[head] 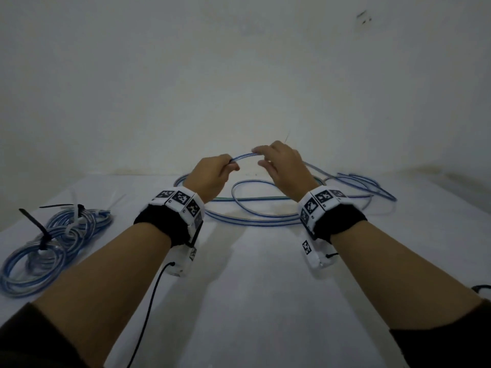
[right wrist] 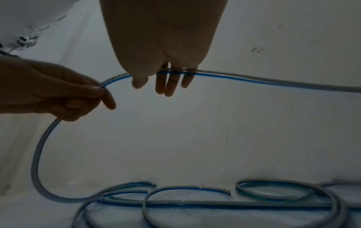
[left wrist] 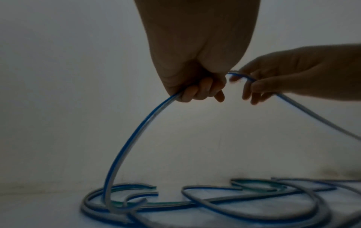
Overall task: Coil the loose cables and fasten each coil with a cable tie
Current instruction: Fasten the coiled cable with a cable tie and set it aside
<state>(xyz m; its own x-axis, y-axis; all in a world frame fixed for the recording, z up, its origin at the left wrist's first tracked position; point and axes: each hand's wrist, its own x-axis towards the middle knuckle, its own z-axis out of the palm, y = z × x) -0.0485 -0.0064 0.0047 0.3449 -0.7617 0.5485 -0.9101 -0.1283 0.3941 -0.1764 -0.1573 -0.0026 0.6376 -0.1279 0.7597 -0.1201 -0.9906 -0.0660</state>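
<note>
A loose blue-and-clear cable [head: 243, 156] arches above the white table [head: 265, 288] between my two raised hands. My left hand [head: 231, 166] grips it in a fist [left wrist: 205, 92], and from there the cable [left wrist: 136, 131] drops to the table. My right hand [head: 261, 156] holds the same cable a little to the right. In the right wrist view the cable [right wrist: 254, 78] runs between the thumb and the hanging fingers [right wrist: 170, 86]. The rest of the loose cable [head: 252, 205] lies in wide loops under and beyond the hands.
Finished blue coils [head: 32, 266] lie at the table's left edge, bound with a black tie [head: 39, 229] and a white tie [head: 75, 211]. More loose cable [head: 372, 187] trails to the right near the wall [head: 239, 75]. A black wire [head: 148, 314] hangs from my left wrist.
</note>
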